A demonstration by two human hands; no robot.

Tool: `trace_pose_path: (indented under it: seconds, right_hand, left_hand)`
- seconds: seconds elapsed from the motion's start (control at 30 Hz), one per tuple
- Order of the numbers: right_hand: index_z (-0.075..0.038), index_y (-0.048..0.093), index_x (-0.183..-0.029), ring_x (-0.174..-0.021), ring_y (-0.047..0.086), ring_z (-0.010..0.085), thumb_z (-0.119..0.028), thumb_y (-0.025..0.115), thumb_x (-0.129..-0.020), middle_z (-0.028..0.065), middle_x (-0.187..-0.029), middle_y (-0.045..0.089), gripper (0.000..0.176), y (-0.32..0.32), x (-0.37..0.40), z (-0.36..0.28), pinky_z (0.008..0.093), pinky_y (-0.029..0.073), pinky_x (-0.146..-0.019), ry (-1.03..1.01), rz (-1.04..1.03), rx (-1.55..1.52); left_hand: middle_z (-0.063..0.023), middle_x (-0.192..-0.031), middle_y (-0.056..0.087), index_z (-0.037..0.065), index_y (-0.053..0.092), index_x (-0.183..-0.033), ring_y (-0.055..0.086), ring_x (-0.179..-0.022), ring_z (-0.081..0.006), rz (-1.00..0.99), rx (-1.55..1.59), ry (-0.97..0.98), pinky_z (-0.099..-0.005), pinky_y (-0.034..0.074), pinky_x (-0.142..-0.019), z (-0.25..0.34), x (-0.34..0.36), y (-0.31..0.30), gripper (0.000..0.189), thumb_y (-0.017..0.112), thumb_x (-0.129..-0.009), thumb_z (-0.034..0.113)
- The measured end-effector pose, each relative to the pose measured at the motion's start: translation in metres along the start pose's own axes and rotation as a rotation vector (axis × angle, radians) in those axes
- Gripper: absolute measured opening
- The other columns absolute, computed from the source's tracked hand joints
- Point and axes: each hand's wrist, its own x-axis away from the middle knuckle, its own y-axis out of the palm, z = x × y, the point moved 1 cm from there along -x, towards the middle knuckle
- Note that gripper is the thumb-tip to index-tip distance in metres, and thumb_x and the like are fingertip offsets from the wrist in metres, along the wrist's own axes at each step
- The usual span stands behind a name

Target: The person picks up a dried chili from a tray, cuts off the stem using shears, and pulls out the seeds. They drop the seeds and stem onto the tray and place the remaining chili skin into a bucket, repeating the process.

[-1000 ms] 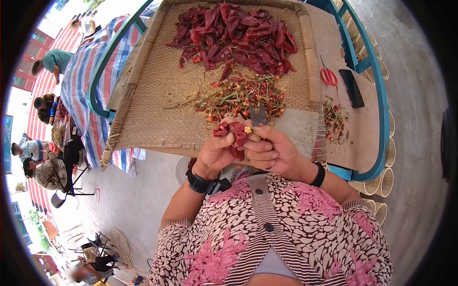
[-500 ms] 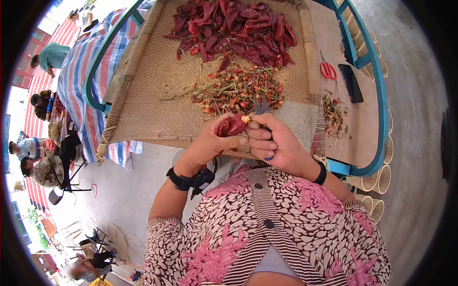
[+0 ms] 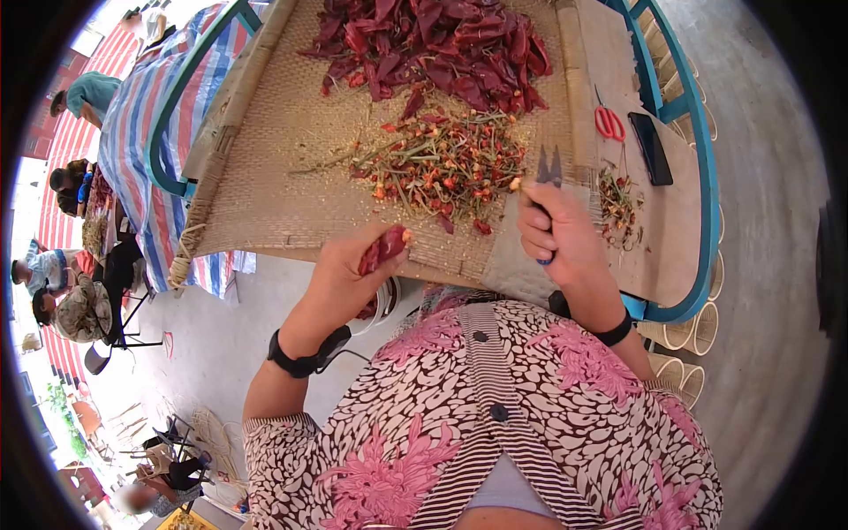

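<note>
Dried red chili [image 3: 382,250] is gripped in the left hand [image 3: 340,281], fingers closed round it, at the near edge of the woven tray [image 3: 265,185], left of centre. Its pale cut end is turned up and to the right. Small snips [image 3: 548,166] are held in the right hand [image 3: 563,234], fingers wrapped shut on the handle, blades pointed to the far side and seen slightly apart. A pale stem bit [image 3: 515,184] is seen right at the right fingertips, just left of the blades. The hands are held well apart. The heap of cut stems [image 3: 442,163] is spread mid-tray, between the two hands and further away. The pile of red chilies [image 3: 433,44] is heaped at the far end of the tray. On the surface [image 3: 676,247] right of the tray, red scissors [image 3: 608,125] and a black phone [image 3: 651,148] are laid side by side, with a smaller stem heap [image 3: 618,205] nearer. A black band is worn on each wrist. A striped cover [image 3: 132,132] and other people [image 3: 79,93] are seen far left.
</note>
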Motion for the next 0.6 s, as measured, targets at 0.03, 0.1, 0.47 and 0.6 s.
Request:
trace_pose_path:
  seconds: [0.03,0.1,0.47,0.6]
  right_hand:
    - [-0.009,0.049,-0.083,-0.043,0.04,0.0106,-0.023,0.057,-0.092,-0.0003,-0.06,0.046,0.019,0.001,-0.002,-0.004,0.0277,0.035,-0.04,-0.048,0.091,0.177]
    - [-0.005,0.05,-0.085,-0.052,0.05,0.0198,-0.022,0.059,-0.088,0.0056,-0.064,0.052,0.019,-0.005,-0.012,-0.003,0.0354,0.042,-0.05,-0.4,0.333,0.859]
    - [-0.006,0.059,-0.095,-0.088,0.062,0.0341,-0.024,0.064,-0.08,0.0131,-0.092,0.063,0.023,0.0,-0.018,0.023,0.0468,0.048,-0.072,-0.343,0.147,1.737]
    - [-0.006,0.06,-0.091,-0.084,0.061,0.0345,-0.025,0.065,-0.08,0.0146,-0.088,0.061,0.022,-0.005,-0.025,0.025,0.0443,0.047,-0.071,-0.379,0.183,1.739]
  left_hand:
    - [-0.0037,-0.079,0.057,-0.002,0.06,-0.107,0.051,-0.073,-0.0091,-0.01,-0.027,0.054,-0.0262,0.044,-0.067,0.006,-0.003,-0.003,0.024,0.068,-0.086,0.007]
    - [-0.002,-0.078,0.056,-0.002,0.06,-0.106,0.049,-0.072,-0.0077,0.06,-0.285,0.242,-0.0253,0.044,-0.066,0.003,-0.012,-0.002,0.024,0.069,-0.086,0.009]
    - [0.0043,-0.07,0.051,0.001,0.061,-0.1,0.04,-0.063,-0.0049,0.254,0.09,-0.042,-0.0214,0.036,-0.057,-0.011,-0.025,0.027,0.016,0.066,-0.089,0.01]
    - [0.0047,-0.071,0.053,0.003,0.062,-0.101,0.044,-0.063,-0.0038,0.274,0.192,-0.055,-0.0204,0.037,-0.056,-0.021,-0.026,0.032,0.015,0.066,-0.089,0.011]
